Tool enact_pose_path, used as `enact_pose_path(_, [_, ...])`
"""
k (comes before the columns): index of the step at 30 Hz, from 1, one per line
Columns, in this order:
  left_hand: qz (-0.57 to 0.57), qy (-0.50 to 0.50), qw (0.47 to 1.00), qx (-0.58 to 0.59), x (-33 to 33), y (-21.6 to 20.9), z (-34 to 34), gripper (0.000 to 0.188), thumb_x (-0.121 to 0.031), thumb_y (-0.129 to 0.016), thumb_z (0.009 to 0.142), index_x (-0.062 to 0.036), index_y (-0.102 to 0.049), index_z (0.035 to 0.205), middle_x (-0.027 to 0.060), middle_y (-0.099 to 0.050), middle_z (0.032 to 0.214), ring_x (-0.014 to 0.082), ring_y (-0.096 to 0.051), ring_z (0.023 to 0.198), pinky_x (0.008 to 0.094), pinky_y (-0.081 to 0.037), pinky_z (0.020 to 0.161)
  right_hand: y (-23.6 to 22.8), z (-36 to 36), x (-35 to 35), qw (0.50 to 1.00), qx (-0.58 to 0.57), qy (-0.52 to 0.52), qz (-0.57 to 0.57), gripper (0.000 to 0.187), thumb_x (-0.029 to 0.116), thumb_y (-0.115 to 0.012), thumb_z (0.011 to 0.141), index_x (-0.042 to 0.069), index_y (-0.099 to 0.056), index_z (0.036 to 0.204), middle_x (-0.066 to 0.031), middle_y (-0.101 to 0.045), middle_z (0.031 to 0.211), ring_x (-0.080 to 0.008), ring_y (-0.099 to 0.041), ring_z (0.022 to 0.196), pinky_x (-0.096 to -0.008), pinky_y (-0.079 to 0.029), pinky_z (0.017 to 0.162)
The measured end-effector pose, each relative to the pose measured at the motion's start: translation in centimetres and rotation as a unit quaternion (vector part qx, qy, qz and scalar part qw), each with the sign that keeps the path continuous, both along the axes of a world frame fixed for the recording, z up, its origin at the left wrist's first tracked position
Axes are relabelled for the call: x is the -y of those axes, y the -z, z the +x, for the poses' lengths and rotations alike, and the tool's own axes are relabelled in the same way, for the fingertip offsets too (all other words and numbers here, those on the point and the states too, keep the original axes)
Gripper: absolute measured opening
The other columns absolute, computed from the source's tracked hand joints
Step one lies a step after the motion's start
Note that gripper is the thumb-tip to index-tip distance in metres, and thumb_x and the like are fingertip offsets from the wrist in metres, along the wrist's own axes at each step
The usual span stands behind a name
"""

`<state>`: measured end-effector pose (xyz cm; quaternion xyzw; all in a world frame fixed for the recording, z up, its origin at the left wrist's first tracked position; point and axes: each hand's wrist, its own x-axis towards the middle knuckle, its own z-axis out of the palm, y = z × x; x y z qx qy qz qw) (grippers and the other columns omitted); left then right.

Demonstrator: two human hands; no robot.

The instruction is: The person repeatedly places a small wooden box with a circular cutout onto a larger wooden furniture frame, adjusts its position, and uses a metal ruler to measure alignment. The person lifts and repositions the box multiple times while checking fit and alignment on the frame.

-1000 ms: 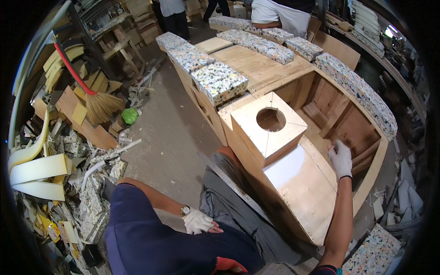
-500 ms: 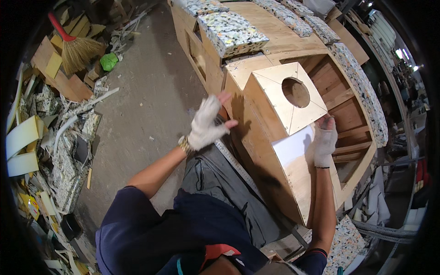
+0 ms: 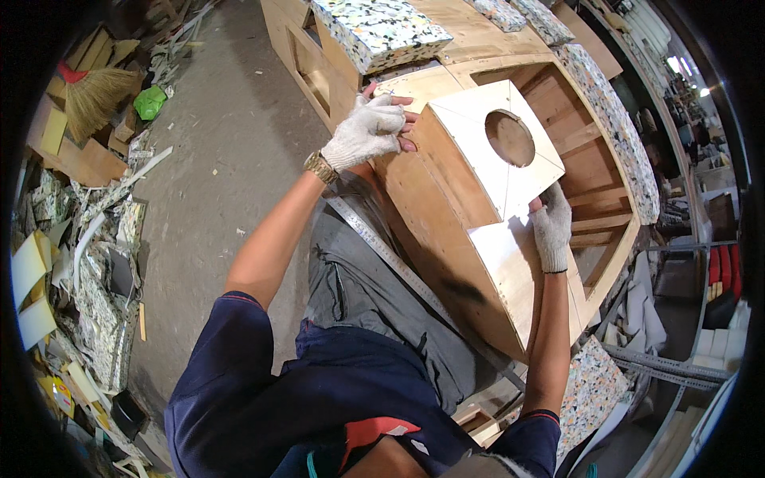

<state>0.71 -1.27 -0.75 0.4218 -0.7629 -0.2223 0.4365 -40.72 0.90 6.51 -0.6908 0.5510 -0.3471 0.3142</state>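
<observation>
A plywood box (image 3: pixel 470 119) with a round hole in its pale top sits on a large wooden frame (image 3: pixel 414 215). Both my hands wear whitish fingerless work gloves. My left hand (image 3: pixel 369 131) has its fingers stretched out at the frame's upper left side, next to the box, holding nothing. At the box's near right corner, my right hand (image 3: pixel 551 231) has curled fingers around the edge, partly hidden by the box. Beside it lies a white sheet (image 3: pixel 496 243) on the frame's plywood face.
Speckled foam blocks (image 3: pixel 382 32) lie along the frame's far part. Foam and wood scraps (image 3: pixel 96 263) are heaped at left, with a straw broom (image 3: pixel 97 99) and green bag (image 3: pixel 150 102). A metal ruler (image 3: pixel 390 263) lies along my leg. Shelving stands at right.
My left hand has moved up and away from me, its fingers now at the frame's side. My right hand has curled at the box's corner. The whole view has shifted a little.
</observation>
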Motion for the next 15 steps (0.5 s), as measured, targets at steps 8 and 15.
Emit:
enact_pose_path(8, [0.079, 0.052, 0.988, -0.120, -0.1, 0.6, -0.1, 0.028, -0.010, -0.086, 0.084, -0.0055, -0.081, 0.111, 0.0048, -0.068, 0.139, 0.0139, -0.062, 0.132, 0.0450, -0.009, 0.138, 0.0, -0.2, -0.3, 0.998, -0.058, 0.020, 0.008, 0.056, 0.033, -0.081, 0.098, -0.003, -0.064, 0.138, -0.0120, -0.078, 0.107, -0.0184, -0.073, 0.091, -0.0322, -0.059, 0.077])
enact_pose_path(15, [0.161, 0.128, 0.938, -0.278, 1.0, 2.7, 0.6, 0.031, -0.010, -0.081, 0.091, -0.0088, -0.077, 0.122, 0.0030, -0.068, 0.139, 0.0127, -0.066, 0.128, 0.0461, -0.005, 0.138, 0.1, 0.2, -0.4, 1.000, -0.009, 0.007, 0.006, 0.056, 0.027, -0.078, 0.099, -0.003, -0.061, 0.142, -0.0149, -0.077, 0.116, -0.0219, -0.074, 0.100, -0.0360, -0.061, 0.085])
